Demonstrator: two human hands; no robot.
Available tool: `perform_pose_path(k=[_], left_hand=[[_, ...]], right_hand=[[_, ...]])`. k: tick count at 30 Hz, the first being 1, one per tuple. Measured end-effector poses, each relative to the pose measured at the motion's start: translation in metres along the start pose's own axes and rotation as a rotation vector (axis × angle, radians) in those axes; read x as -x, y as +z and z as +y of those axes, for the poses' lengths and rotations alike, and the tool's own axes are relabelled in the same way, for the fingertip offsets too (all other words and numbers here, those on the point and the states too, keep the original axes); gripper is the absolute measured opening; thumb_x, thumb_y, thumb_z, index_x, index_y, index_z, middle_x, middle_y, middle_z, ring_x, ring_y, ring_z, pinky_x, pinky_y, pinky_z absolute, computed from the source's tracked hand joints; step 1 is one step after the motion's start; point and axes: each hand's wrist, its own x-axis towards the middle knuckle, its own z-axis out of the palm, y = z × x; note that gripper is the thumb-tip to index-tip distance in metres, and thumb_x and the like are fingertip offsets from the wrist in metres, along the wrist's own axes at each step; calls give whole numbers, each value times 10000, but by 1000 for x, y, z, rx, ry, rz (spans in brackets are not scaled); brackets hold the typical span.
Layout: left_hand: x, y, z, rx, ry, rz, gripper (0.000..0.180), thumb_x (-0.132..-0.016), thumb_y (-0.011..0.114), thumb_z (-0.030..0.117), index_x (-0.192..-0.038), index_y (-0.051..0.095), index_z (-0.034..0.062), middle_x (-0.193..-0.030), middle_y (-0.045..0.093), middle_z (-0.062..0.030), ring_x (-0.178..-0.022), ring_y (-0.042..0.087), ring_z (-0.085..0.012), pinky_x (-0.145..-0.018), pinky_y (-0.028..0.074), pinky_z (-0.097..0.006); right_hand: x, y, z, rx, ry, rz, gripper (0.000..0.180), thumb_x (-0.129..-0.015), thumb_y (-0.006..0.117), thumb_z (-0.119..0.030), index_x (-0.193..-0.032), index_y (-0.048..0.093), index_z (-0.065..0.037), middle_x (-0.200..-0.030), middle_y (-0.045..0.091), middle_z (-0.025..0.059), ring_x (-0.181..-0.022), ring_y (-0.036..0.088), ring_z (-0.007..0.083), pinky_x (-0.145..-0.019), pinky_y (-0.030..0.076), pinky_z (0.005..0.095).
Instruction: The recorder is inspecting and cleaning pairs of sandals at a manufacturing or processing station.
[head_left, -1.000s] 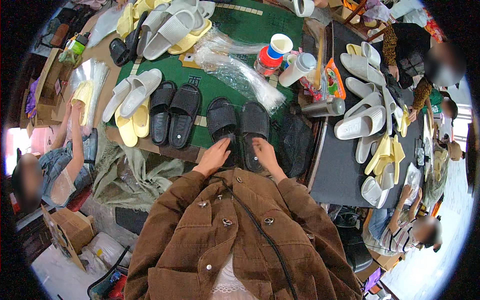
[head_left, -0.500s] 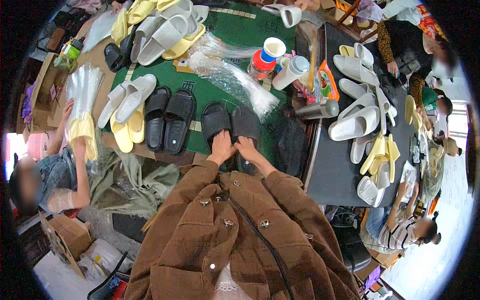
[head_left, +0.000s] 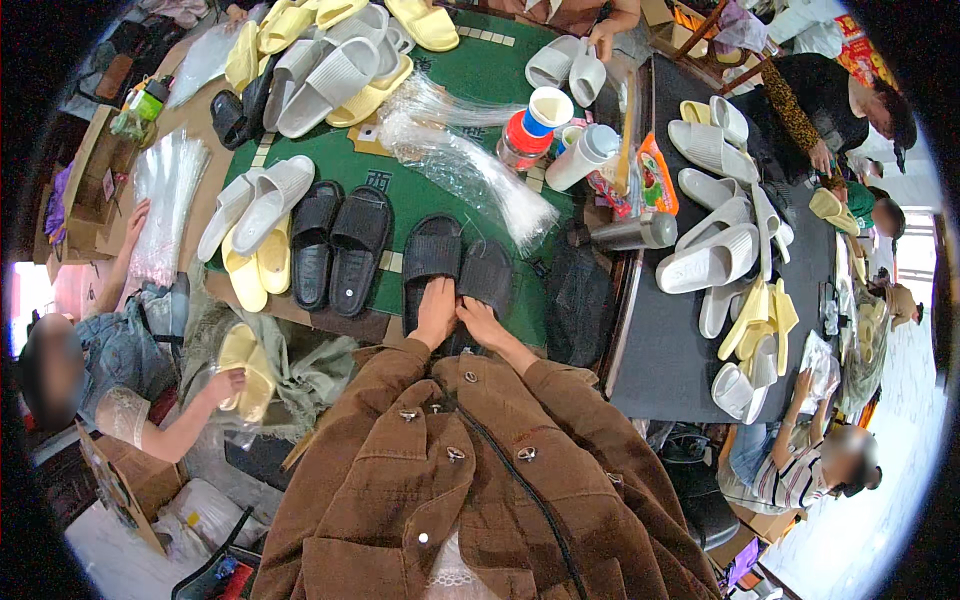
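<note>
Two black slide sandals lie side by side at the green table's near edge, toes away from me. My left hand is at the left black slide, its fingers closed at the opening of the ribbed strap. My right hand grips the right black slide the same way, close to my left hand. Both sets of fingertips are partly hidden by the straps. A second black pair lies just left, beside grey slides resting over yellow slides.
Clear plastic bags lie beyond my hands. A red jar with a cup, a white tumbler and a steel flask stand to the right. A dark table holds more slides. Co-workers sit around; one at left holds yellow slides.
My hands stay at the black slides, which have shifted slightly. The left co-worker has drawn yellow slides down from the plastic bags. At the far side, a hand has brought grey slides further in.
</note>
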Motion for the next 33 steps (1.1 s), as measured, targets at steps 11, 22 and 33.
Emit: perform_pose_path(k=[11, 22, 33], left_hand=[[-6, -11, 7, -42, -23, -33, 323, -705, 632, 176, -920, 495, -23, -931, 508, -186, -901, 498, -345, -793, 404, -400], [-18, -19, 25, -54, -204, -106, 260, -674, 667, 164, -830, 547, -6, -864, 538, -184, -869, 512, -348, -789, 401, -409], [1, -26, 31, 79, -22, 10, 211, -587, 656, 45, -749, 533, -12, -841, 514, -185, -861, 486, -361, -757, 416, -422]], right_hand=[[5, 4, 8, -157, -101, 103, 372, -870, 439, -222, -1176, 394, -15, -1185, 441, 186, -1105, 417, 317, -893, 337, 375], [-22, -45, 6, 201, -175, 842, 216, -865, 441, -154, -977, 584, -38, -887, 579, 143, -858, 531, 330, -753, 409, 426], [-21, -75, -26, 168, 278, 279, 369, -849, 411, -392, -931, 585, -76, -944, 604, 189, -905, 556, 386, -781, 440, 461]])
